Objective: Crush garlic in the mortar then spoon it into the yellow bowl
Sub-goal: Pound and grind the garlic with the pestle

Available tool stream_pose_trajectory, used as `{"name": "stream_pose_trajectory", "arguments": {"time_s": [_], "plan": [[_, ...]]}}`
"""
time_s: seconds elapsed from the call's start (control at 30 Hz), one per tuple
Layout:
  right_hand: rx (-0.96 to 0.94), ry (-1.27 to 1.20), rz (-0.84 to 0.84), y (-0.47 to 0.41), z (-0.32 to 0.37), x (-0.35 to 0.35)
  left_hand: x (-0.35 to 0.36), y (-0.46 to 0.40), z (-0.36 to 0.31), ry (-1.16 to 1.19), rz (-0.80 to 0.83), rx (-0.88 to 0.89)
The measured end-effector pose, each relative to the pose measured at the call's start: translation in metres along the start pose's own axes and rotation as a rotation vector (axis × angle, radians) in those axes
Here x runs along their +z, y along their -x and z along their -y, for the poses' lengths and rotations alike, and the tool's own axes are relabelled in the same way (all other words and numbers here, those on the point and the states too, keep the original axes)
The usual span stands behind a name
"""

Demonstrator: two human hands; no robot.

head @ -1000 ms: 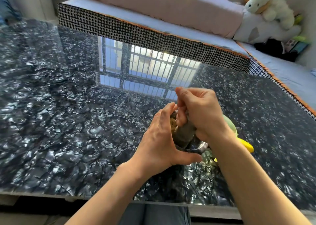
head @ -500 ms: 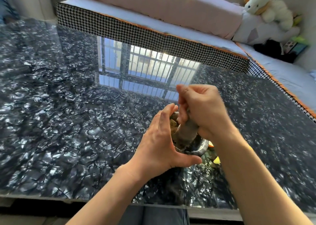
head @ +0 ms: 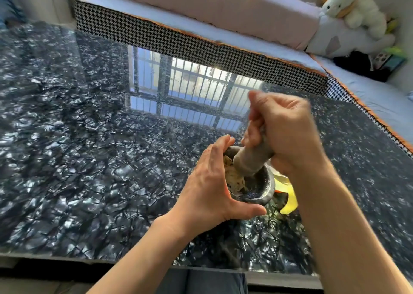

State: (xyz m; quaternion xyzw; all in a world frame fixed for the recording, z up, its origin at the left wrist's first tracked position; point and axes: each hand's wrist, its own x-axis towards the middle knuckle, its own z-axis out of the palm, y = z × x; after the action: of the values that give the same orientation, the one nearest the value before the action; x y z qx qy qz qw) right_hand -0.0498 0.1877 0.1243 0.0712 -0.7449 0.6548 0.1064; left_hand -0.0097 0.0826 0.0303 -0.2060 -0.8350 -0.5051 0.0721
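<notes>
Clearly the crushing step is in hand, and the spooning has not begun. The right hand (head: 283,133) is wrapped in a fist round the upper end of the pestle (head: 253,159), which slants down and toward the left hand with its blunt head just above the bottom of the mortar (head: 263,188). The left hand (head: 210,182) cups the mortar's outer wall, fingers curved round the far side and thumb hooked round the near side, steadying it on the dark glossy surface (head: 89,148).

The garlic (head: 233,175) lies inside the mortar as a pale, lumpy mass pushed up against the wall nearest the left hand's fingers. It looks broken down but still coarse, so a few more blows seem likely before it counts as crushed.

The yellow bowl (head: 288,195) sits just behind the mortar, under the right forearm, and only a slice of its rim shows. No spoon is visible, and whether one lies hidden behind the arms cannot be told.

The next move calls for driving the pestle onto the heap at the wall rather than the bare middle, while the left hand keeps the mortar from sliding on the slick surface. After that, the right hand would have to swap the pestle for a spoon.
</notes>
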Motion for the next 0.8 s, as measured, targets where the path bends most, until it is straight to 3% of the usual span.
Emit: {"name": "stream_pose_trajectory", "arguments": {"time_s": [0.13,0.23,0.33,0.47,0.57,0.67,0.8], "plan": [[-0.113,0.061,0.003,0.007,-0.007,0.001,0.000,-0.001,0.000,0.015,0.002,-0.017],[-0.029,0.143,0.024,0.015,-0.032,0.007,0.000,-0.002,-0.001,0.017,0.000,-0.021],[0.047,0.049,-0.002,0.011,-0.027,0.003,0.000,-0.001,0.000,0.011,0.016,-0.018],[-0.041,-0.111,-0.054,0.004,0.005,-0.011,-0.001,-0.002,0.002,-0.015,0.028,0.002],[-0.094,-0.029,-0.064,0.006,-0.004,-0.006,0.000,-0.002,0.002,-0.002,0.018,-0.001],[0.016,0.065,-0.012,0.011,-0.034,0.005,0.000,-0.003,0.001,0.002,0.008,-0.012],[0.103,-0.008,-0.032,0.008,-0.027,0.001,0.000,-0.003,0.001,0.007,0.018,-0.010]]}}
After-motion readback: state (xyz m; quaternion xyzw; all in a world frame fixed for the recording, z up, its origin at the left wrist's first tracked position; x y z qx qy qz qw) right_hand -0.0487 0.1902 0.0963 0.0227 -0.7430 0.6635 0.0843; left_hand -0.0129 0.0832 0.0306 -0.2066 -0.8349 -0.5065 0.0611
